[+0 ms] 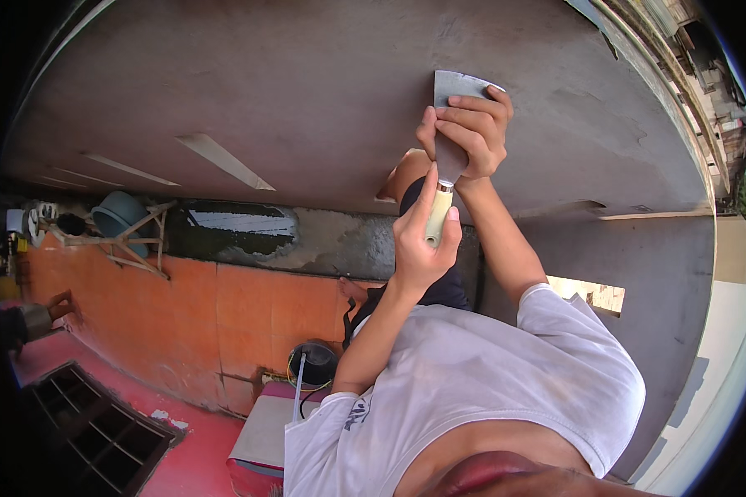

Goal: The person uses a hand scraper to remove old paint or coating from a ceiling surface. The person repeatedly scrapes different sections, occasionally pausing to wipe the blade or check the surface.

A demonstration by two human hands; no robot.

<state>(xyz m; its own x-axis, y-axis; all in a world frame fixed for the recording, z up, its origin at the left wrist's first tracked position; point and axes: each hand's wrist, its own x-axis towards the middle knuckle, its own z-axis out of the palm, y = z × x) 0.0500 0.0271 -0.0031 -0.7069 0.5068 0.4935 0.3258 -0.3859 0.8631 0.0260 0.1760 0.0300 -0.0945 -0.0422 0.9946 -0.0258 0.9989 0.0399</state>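
Note:
Both my hands are on one wide putty knife, held blade-up in front of a grey plastered wall [323, 74]. Around its pale handle [436, 220] my left hand [419, 248] is closed, with the index finger stretched along the side. My right hand [478, 127] lies over the metal blade [451, 87], its fingers bent across the face. The blade's upper edge is at or close to the wall; I cannot tell whether it touches. A rougher patch of plaster shows to the right of the blade.
Wet grey floor [348, 242] runs along the wall's foot, beside orange tiles [248, 304]. A wooden stand [161, 239] with a blue-grey basin [121, 214] is at left. A black bucket [319, 363] stands by a grey-topped red box [267, 428]. Another person's foot [62, 304] shows far left.

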